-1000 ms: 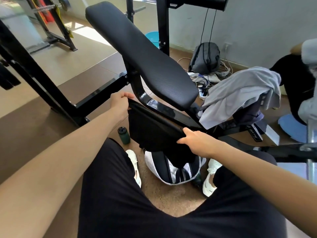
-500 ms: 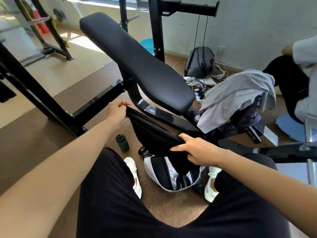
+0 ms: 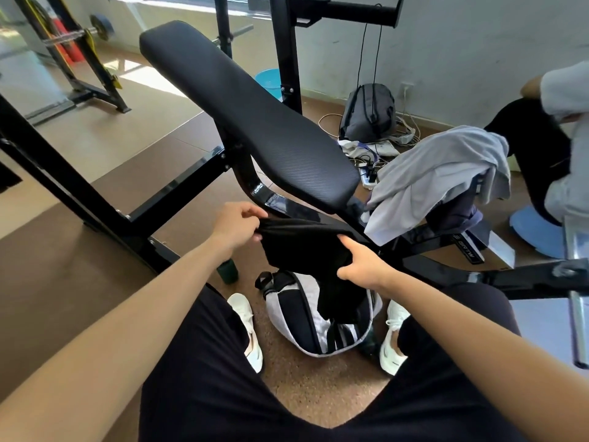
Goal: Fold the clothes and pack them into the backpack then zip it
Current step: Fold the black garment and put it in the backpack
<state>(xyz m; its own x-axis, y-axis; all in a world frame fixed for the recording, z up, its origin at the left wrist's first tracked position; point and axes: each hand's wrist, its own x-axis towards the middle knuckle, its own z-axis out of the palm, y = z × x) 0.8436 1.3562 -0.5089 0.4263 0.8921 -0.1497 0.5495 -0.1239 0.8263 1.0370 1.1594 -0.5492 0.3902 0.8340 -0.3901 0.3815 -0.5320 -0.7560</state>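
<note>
A folded black garment (image 3: pixel 302 247) hangs between my two hands above the floor. My left hand (image 3: pixel 237 224) pinches its left upper corner. My right hand (image 3: pixel 363 266) grips its right edge, fingers curled round the cloth. A tail of the garment droops into the white-and-black backpack (image 3: pixel 296 320), which lies open on the floor between my feet. A grey garment (image 3: pixel 436 177) is draped over the bench frame to the right, with a dark blue garment (image 3: pixel 459 215) under it.
A black padded weight bench (image 3: pixel 242 116) rises ahead. A green bottle (image 3: pixel 228 271) stands on the floor by my left shoe. A grey backpack (image 3: pixel 366 113) and cables lie by the wall. Another person (image 3: pixel 554 138) sits at the right.
My hands have come closer together, so the black garment is narrower and bunched. Its lower end now hangs down into the backpack.
</note>
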